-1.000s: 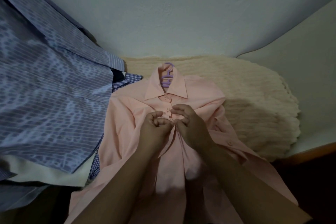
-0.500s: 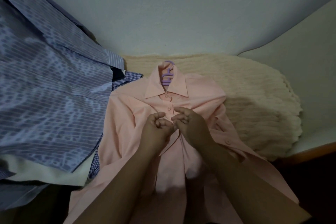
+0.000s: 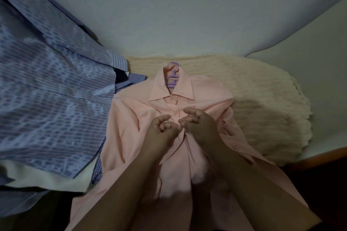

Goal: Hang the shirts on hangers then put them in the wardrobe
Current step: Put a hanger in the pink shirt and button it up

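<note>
— What did the fingers (image 3: 170, 118) do at this moment?

— They were curled. The left hand (image 3: 161, 129) and the right hand (image 3: 200, 124) met at the front opening of the pink shirt (image 3: 131, 127), and each one pinched the cloth there, just below the third button. The fingertips of both hands were almost touching each other.

— And where was the shirt?

— It lay flat on the bed, the collar pointing to the wall (image 3: 169, 15). A purple hanger (image 3: 173, 78) was already inside it; its hook came out of the collar. The upper part of the shirt rested on a cream knitted blanket (image 3: 262, 99), which reached the right edge of the bed.

— What was beside it?

— At the left side, a blue striped shirt (image 3: 47, 90) lay over other clothes, among them a small-checked shirt (image 3: 137, 78), touching the pink one.
</note>
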Motion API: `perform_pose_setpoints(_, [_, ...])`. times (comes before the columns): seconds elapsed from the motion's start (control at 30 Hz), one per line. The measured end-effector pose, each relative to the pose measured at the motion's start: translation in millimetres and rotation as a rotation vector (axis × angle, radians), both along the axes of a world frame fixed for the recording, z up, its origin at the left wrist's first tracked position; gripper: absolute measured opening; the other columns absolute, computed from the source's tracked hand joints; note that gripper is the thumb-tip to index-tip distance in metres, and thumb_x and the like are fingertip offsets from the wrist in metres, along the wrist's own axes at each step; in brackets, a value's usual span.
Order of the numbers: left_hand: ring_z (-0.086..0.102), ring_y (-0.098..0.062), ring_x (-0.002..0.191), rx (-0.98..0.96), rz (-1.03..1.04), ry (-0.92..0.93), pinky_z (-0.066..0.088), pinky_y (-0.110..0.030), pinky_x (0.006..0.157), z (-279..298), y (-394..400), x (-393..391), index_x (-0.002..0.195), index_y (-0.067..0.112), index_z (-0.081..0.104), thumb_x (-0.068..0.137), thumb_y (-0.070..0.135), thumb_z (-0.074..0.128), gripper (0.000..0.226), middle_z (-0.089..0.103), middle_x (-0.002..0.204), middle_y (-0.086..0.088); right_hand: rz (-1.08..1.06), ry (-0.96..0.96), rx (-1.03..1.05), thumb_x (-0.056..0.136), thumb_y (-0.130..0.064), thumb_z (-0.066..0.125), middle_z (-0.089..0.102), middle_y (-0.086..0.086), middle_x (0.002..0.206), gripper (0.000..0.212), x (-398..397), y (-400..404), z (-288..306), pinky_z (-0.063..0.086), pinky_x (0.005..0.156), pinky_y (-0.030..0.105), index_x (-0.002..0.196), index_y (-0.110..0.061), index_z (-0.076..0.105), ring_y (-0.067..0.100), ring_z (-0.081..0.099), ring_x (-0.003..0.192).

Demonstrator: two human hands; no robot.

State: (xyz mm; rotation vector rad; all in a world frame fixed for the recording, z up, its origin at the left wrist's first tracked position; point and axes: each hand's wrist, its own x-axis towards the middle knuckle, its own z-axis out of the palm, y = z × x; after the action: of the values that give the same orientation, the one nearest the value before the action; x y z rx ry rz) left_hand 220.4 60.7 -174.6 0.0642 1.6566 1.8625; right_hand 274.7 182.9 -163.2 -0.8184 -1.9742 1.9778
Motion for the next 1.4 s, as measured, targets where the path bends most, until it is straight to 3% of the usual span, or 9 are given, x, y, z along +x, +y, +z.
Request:
perform_pose_setpoints(0.33, [0.065, -0.016, 0.065, -0.005, 0.017, -0.180, 0.054, -0.023, 0.057, 12.4, 4.4, -8.3, 0.111, 0.004, 0.051, 0.090, -0.005, 0.056, 0.024, 0.066, 0.086, -0.015, 0.072, -0.029, 0.145, 0.084, 0.010, 0.055, 0.069, 0.003, 0.085, 0.032, 1.9, 1.2, -1.8, 0.050, 0.070, 0.014, 0.109, -0.009, 0.061, 0.000, 0.064, 0.073])
perform_pose_setpoints(0.53, [0.069, -0.020, 0.072, -0.306, 0.073, 0.171, 0.059, -0.033, 0.064, 25.1, 5.2, -29.4, 0.094, 0.012, 0.067, 0.088, 0.002, 0.057, 0.015, 0.072, 0.081, -0.004, 0.067, -0.115, 0.348, 0.086, -0.001, 0.059, 0.069, 0.005, 0.102, 0.028, -12.7, 20.8, 1.1, 0.045, 0.077, 0.008, 0.111, -0.009, 0.068, 0.006, 0.061, 0.082])
perform_pose_setpoints(0.63, [0.068, -0.017, 0.072, -0.376, 0.016, 0.349, 0.055, -0.021, 0.058, 29.9, 8.6, -63.8, 0.092, 0.010, 0.064, 0.089, 0.004, 0.061, 0.007, 0.072, 0.087, -0.010, 0.095, -0.120, 0.506, 0.083, -0.001, 0.061, 0.067, 0.006, 0.099, 0.027, -32.5, 38.7, 9.1, 0.036, 0.065, 0.000, 0.109, -0.006, 0.069, 0.001, 0.055, 0.076])
perform_pose_setpoints(0.7, [0.064, -0.014, 0.083, -0.520, -0.029, 0.509, 0.048, -0.014, 0.068, 29.3, 12.4, -89.1, 0.098, 0.016, 0.065, 0.084, 0.008, 0.069, 0.017, 0.069, 0.095, 0.000, 0.094, -0.083, 0.649, 0.080, 0.000, 0.064, 0.069, 0.010, 0.103, 0.025, -49.3, 51.8, 12.7, 0.038, 0.076, 0.011, 0.104, -0.003, 0.071, 0.016, 0.060, 0.090])
perform_pose_setpoints(0.8, [0.054, -0.012, 0.107, -0.666, -0.115, 0.647, 0.045, -0.030, 0.095, 24.9, 18.1, -122.6, 0.124, 0.018, 0.060, 0.075, 0.023, 0.080, 0.053, 0.058, 0.116, 0.008, 0.115, -0.053, 0.877, 0.066, -0.011, 0.068, 0.072, 0.014, 0.097, 0.030, -79.4, 76.0, 9.2, 0.044, 0.091, 0.036, 0.094, -0.002, 0.073, 0.031, 0.066, 0.094])
perform_pose_setpoints(0.93, [0.034, -0.021, 0.138, -0.932, -0.385, 0.883, 0.026, -0.039, 0.115, 12.6, 19.4, -166.4, 0.145, 0.021, 0.040, 0.066, 0.040, 0.084, 0.092, 0.037, 0.152, 0.000, 0.479, -0.402, 1.048, 0.073, -0.037, 0.074, 0.035, 0.008, 0.150, 0.079, -106.3, 109.2, 4.0, 0.023, 0.112, 0.035, 0.141, -0.018, 0.041, 0.026, 0.029, 0.138])
perform_pose_setpoints(1.03, [0.029, -0.022, 0.140, -0.959, -0.557, 0.833, 0.022, -0.038, 0.116, 5.9, 16.5, -185.9, 0.150, 0.022, 0.029, 0.051, 0.062, 0.077, 0.117, 0.031, 0.155, -0.002, 0.626, -0.545, 1.028, 0.075, -0.044, 0.073, 0.016, 0.003, 0.158, 0.096, -112.4, 123.7, -1.8, 0.015, 0.116, 0.039, 0.150, -0.022, 0.018, 0.021, 0.015, 0.144])
perform_pose_setpoints(1.17, [0.027, -0.024, 0.138, -1.012, -0.707, 0.897, 0.021, -0.037, 0.113, -1.3, 10.0, -191.8, 0.152, 0.027, 0.022, 0.034, 0.077, 0.057, 0.133, 0.035, 0.150, -0.002, 0.644, -0.509, 1.020, 0.074, -0.045, 0.074, 0.027, 0.000, 0.154, 0.097, -106.0, 126.4, 5.5, 0.017, 0.109, 0.024, 0.150, -0.022, 0.018, 0.017, 0.025, 0.140])
perform_pose_setpoints(1.4, [0.035, -0.027, 0.134, -0.947, -0.570, 1.081, 0.023, -0.041, 0.109, 0.5, 11.2, -176.7, 0.152, 0.021, 0.020, 0.049, 0.062, 0.067, 0.121, 0.040, 0.148, -0.006, 0.616, -0.477, 1.174, 0.067, -0.050, 0.066, 0.020, 0.001, 0.154, 0.105, -89.5, 117.1, 0.2, 0.021, 0.112, 0.038, 0.151, -0.023, 0.008, 0.023, 0.022, 0.140])
